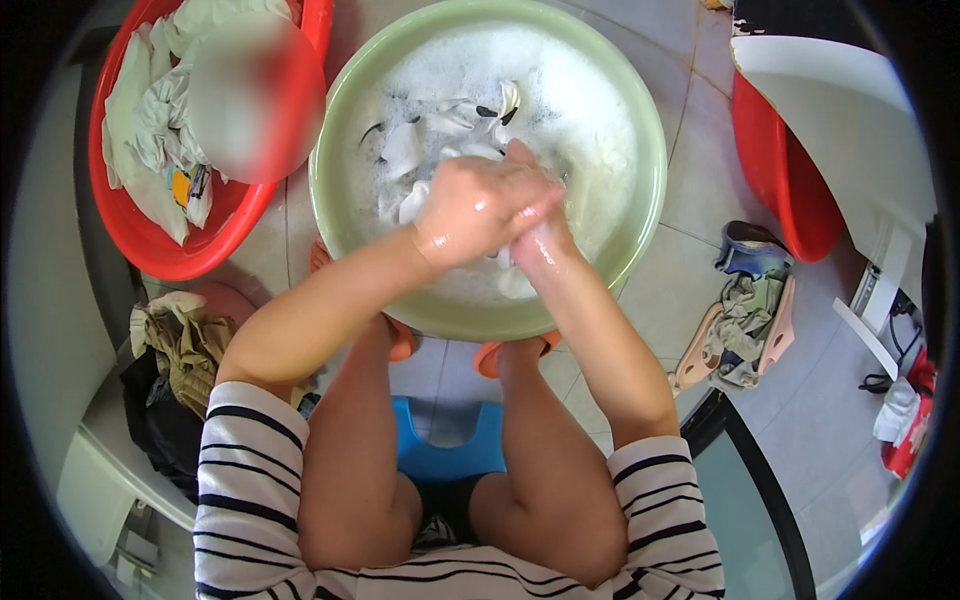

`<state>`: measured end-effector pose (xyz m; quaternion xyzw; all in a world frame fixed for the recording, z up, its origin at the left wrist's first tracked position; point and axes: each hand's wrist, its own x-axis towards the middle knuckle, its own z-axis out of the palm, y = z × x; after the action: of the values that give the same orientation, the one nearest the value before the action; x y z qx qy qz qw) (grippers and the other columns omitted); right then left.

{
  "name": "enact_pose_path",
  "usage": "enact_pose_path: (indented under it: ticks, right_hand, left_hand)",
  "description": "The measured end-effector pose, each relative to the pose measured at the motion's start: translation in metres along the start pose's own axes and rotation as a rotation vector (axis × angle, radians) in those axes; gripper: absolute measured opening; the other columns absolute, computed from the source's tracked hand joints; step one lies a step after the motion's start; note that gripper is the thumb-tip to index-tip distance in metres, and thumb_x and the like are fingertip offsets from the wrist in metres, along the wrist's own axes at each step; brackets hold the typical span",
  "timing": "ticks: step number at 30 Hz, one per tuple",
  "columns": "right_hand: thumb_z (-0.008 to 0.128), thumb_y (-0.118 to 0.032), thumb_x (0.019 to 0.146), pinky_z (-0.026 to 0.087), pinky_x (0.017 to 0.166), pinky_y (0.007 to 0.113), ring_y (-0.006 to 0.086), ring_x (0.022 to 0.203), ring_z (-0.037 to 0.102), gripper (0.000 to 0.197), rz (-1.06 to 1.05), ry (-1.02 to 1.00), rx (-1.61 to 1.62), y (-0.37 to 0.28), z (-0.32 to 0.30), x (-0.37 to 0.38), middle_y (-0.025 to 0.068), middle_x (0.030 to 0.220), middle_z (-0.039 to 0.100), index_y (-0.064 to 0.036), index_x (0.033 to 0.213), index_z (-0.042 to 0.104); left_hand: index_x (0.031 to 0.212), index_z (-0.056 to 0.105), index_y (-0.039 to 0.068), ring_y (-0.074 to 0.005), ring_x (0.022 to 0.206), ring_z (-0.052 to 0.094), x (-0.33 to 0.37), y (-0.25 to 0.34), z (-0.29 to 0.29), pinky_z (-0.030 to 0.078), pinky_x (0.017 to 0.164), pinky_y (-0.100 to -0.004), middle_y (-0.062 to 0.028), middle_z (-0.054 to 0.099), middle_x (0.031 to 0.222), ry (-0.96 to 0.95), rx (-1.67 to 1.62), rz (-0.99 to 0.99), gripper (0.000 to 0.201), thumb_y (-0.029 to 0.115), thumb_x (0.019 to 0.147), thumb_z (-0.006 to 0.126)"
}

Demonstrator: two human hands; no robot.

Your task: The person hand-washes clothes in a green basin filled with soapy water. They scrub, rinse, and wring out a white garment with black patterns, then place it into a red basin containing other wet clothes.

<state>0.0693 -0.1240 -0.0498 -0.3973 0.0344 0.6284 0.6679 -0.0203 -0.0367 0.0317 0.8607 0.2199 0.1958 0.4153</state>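
Observation:
My left hand (470, 205) and my right hand (540, 232) are pressed together, wet and soapy, over a light green basin (652, 130). The left lies partly across the right, and both sets of fingers are closed. White cloth (503, 260) shows between and below the hands; much of it is hidden by them. Thick white suds (590, 85) cover the water. Other white pieces of clothing (403, 150), some with dark trim, poke out of the foam to the left and beyond my hands.
At left stands a red basin (180, 262) of white clothes, partly blurred. Brown and black clothes (185, 345) lie below it. A blue stool (450, 455) is under me. On the right are pink slippers (700, 345) with greyish cloth (745, 315) and a red tub (785, 165).

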Motion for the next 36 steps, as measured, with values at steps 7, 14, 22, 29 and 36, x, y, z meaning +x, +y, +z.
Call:
enact_pose_path:
  ticks: [7,14,22,29,36]
  right_hand:
    - [0.062,-0.033,0.084,0.038,0.054,0.025,0.0085,0.063,0.050,0.037,-0.364,-0.050,-1.165,-0.044,0.052,-0.039,0.0043,0.069,0.055,0.0016,0.096,0.058]
    - [0.067,-0.027,0.082,0.042,0.059,0.022,0.0069,0.069,0.052,0.036,0.191,0.098,-0.855,-0.088,0.080,-0.078,0.0001,0.084,0.060,0.0002,0.104,0.058]
    - [0.071,-0.024,0.073,0.042,0.089,0.032,0.0198,0.100,0.055,0.065,-0.187,-0.040,-0.686,-0.149,0.120,-0.148,0.0129,0.112,0.056,0.0075,0.122,0.043]
    - [0.070,-0.024,0.074,0.042,0.089,0.032,0.0218,0.099,0.056,0.060,-0.490,-0.040,-0.902,-0.161,0.178,-0.191,0.0129,0.112,0.056,0.0073,0.120,0.046]
    - [0.063,-0.012,0.081,0.044,0.086,0.030,0.0201,0.096,0.057,0.042,-0.080,0.139,-1.090,-0.137,0.163,-0.176,0.0102,0.111,0.058,0.0033,0.118,0.050]
  left_hand:
    - [0.064,0.050,0.004,-0.0036,0.057,0.032,0.006,-0.027,-0.031,0.029,0.048,-0.0216,0.0076,0.038,0.058,-0.013,-0.756,-0.627,0.036,0.027,0.092,0.053]
    - [0.106,0.059,0.003,-0.0153,0.088,0.052,-0.019,-0.045,-0.041,0.044,0.077,-0.0285,-0.0075,0.056,0.101,0.211,-0.630,-0.423,0.028,0.026,0.093,0.050]
    - [0.129,0.043,0.003,-0.0289,0.115,0.046,-0.080,-0.049,-0.045,0.038,0.095,-0.0364,-0.0193,0.048,0.125,-0.161,-0.534,-0.617,0.058,0.042,0.088,0.054]
    - [0.125,0.047,0.005,-0.0243,0.122,0.039,-0.055,-0.012,-0.082,0.028,0.103,-0.0353,-0.0139,0.046,0.127,-0.234,-0.789,-0.276,0.048,0.032,0.087,0.058]
    - [0.092,0.054,0.002,-0.0059,0.077,0.043,-0.054,0.003,-0.093,0.039,0.071,-0.0223,0.0014,0.049,0.080,0.001,-1.093,-0.443,0.018,0.020,0.093,0.051]
